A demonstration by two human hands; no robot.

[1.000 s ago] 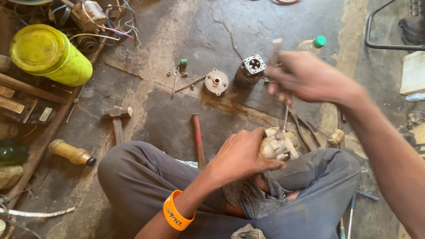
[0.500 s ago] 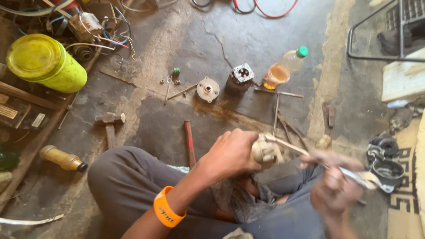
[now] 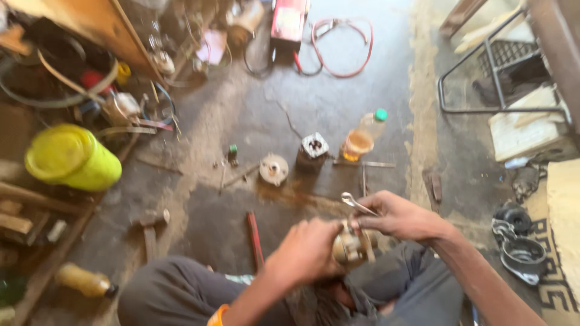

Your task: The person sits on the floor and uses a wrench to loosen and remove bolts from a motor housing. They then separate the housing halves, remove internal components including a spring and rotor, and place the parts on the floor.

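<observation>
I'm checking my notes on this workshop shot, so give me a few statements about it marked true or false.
1. The right hand holds a metal wrench. True.
2. The left hand grips a small motor part over the lap. True.
3. The yellow container stands upright beside the knee. False: it lies on its side at the left, well apart from the person.
4. A plastic bottle with a green cap lies on the floor beyond the hands. True.
5. The hammer is in the left hand. False: it lies on the floor at the left.
</observation>
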